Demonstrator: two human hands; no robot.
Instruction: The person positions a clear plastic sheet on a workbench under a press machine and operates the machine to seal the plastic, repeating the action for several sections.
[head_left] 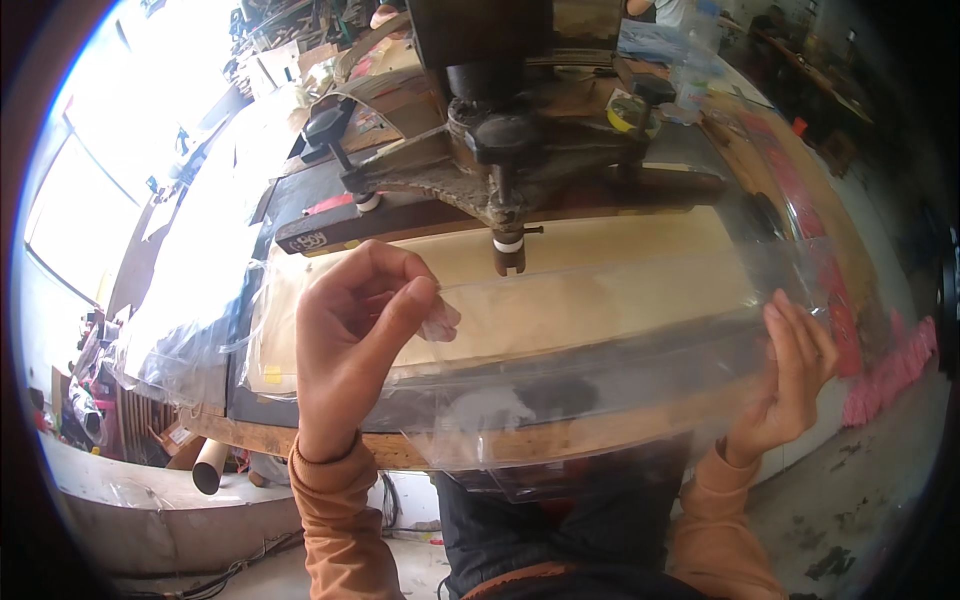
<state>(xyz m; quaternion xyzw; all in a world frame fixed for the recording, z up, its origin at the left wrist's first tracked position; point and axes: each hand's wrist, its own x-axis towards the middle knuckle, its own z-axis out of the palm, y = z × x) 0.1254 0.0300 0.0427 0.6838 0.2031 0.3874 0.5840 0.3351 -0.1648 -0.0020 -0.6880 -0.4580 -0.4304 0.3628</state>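
Note:
A clear plastic sheet (600, 390) is stretched between my two hands, in front of the machine. My left hand (360, 330) pinches its upper left corner between thumb and fingers. Around the sheet's right edge my right hand (785, 375) is closed, seen partly through the film. Behind the sheet lies a pale cream board (600, 255) on a dark work surface (270, 408). Above the board hangs a heavy metal press head (480, 150) with knobs and a dark bar (640, 195); a short notched tip (508, 260) points down at its middle.
Crumpled clear film (190, 330) covers the left side of the table. A roll of yellow tape (628, 112) sits behind the press. Pink material (890, 375) hangs at the right edge. A cardboard tube (209, 466) pokes out below the wooden table edge (230, 430).

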